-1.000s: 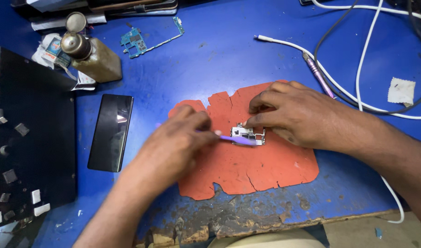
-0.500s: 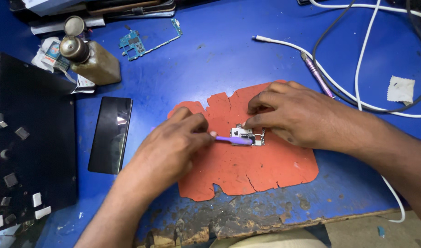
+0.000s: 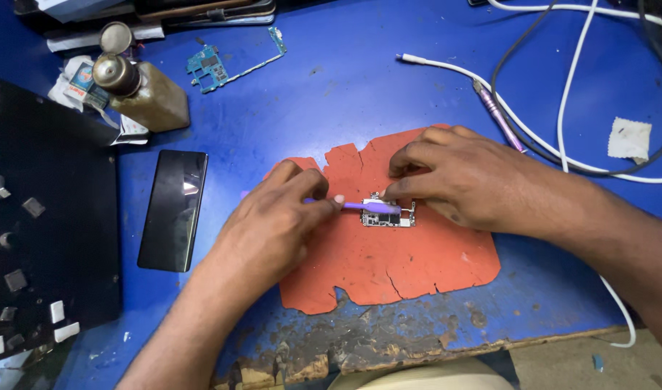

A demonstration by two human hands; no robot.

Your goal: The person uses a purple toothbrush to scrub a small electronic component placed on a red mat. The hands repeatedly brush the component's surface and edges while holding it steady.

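A small circuit board (image 3: 388,215) lies on a torn orange mat (image 3: 388,263) on the blue worktable (image 3: 331,94). My left hand (image 3: 273,224) grips a thin purple brush (image 3: 370,207), its head resting on the board. My right hand (image 3: 453,177) presses its fingertips on the board's upper right edge, holding it against the mat.
A black phone (image 3: 173,209) lies left of the mat, beside a black box (image 3: 45,217). A brown bottle (image 3: 139,90) and a teal circuit board (image 3: 215,66) sit at the back left. White and grey cables (image 3: 562,137), a purple pen tool (image 3: 498,115) and a white scrap (image 3: 629,139) lie right.
The brush head has shifted slightly over the board as my left hand moved a little. My right hand stays on the board.
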